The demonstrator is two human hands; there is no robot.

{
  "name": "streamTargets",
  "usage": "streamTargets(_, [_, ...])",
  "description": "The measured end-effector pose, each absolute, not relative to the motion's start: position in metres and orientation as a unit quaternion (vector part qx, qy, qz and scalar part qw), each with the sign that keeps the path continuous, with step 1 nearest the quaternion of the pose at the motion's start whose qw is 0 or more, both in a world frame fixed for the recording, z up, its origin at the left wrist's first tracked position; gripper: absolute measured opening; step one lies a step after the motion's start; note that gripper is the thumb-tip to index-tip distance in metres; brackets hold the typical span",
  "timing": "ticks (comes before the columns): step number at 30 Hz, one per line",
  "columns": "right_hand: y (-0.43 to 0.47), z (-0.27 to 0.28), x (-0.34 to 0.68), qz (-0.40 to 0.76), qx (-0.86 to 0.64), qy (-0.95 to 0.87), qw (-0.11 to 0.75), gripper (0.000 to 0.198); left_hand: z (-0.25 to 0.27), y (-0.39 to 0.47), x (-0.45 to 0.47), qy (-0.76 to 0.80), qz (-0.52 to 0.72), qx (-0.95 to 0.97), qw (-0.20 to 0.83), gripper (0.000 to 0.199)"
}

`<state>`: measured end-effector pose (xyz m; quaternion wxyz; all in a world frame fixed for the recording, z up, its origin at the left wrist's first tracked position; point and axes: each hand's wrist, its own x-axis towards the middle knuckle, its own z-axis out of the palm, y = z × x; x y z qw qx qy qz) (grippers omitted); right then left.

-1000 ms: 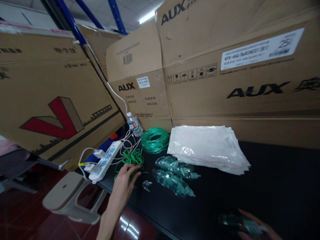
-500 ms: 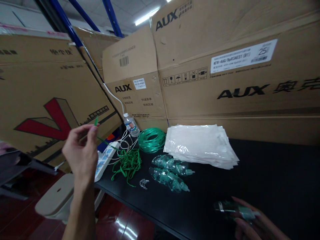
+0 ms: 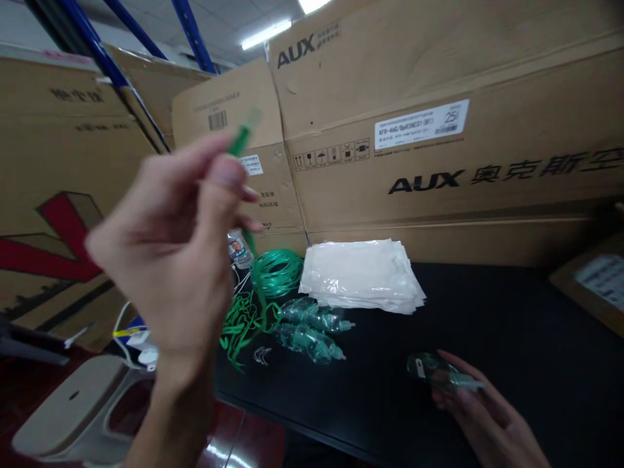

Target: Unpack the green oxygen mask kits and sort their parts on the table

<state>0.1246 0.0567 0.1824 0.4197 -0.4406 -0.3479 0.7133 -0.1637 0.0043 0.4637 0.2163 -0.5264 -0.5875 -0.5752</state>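
Note:
Raised high on the left, my left hand (image 3: 180, 253) pinches the end of a green elastic strap (image 3: 240, 140) between thumb and forefinger. The strap's tip is blurred, and its length hangs behind the fingers toward a tangled pile of green straps (image 3: 238, 325) on the table. Low on the right, my right hand (image 3: 487, 416) is closed around a clear green mask (image 3: 433, 372) with a metal nose strip. Two similar masks lie side by side mid-table, a rear one (image 3: 312, 314) and a front one (image 3: 308, 342). Small clear curved pieces (image 3: 262, 355) lie beside them.
Behind the masks are a coil of green tubing (image 3: 277, 287) and a stack of white plastic packets (image 3: 355, 273). A water bottle (image 3: 240, 250) stands partly hidden by my hand. Large cardboard boxes (image 3: 341, 201) wall the back of the black table. A beige stool (image 3: 63, 409) is below left.
My left hand has risen and come right and nearer, drawing the strap up. The view has turned right, showing another box at the right edge. My right hand still holds the mask.

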Motion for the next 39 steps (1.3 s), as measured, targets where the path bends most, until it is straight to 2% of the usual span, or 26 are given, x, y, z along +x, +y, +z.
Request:
streamTargets(2, [0.056, 0.175, 0.128, 0.714, -0.419, -0.338, 0.449, 0.059, 0.435, 0.009, -0.136, -0.534, -0.57, -0.604, 0.157, 0.014])
streamTargets(4, [0.055, 0.169, 0.131, 0.711, -0.403, -0.319, 0.481, 0.052, 0.396, 0.013, -0.11, -0.524, -0.525, -0.669, 0.034, 0.009])
streamTargets(8, [0.045, 0.174, 0.136, 0.704, -0.394, -0.314, 0.501, 0.037, 0.313, 0.015, -0.066, -0.559, -0.477, -0.645, -0.211, 0.012])
streamTargets(12, [0.03, 0.198, 0.135, 0.679, -0.412, -0.335, 0.507, 0.032, 0.265, 0.012, -0.046, -0.604, -0.433, -0.579, -0.336, 0.016])
streamTargets(17, [0.026, 0.213, 0.131, 0.683, -0.413, -0.36, 0.483, 0.034, 0.251, 0.014, -0.051, -0.614, -0.43, -0.55, -0.369, 0.017])
streamTargets(29, [0.03, 0.226, 0.131, 0.736, -0.329, -0.429, 0.408, 0.037, 0.257, 0.017, -0.066, -0.587, -0.421, -0.513, -0.464, 0.015])
streamTargets(39, [0.03, 0.231, 0.127, 0.715, -0.355, -0.447, 0.404, 0.033, 0.264, 0.012, -0.066, -0.591, -0.408, -0.519, -0.464, 0.015])
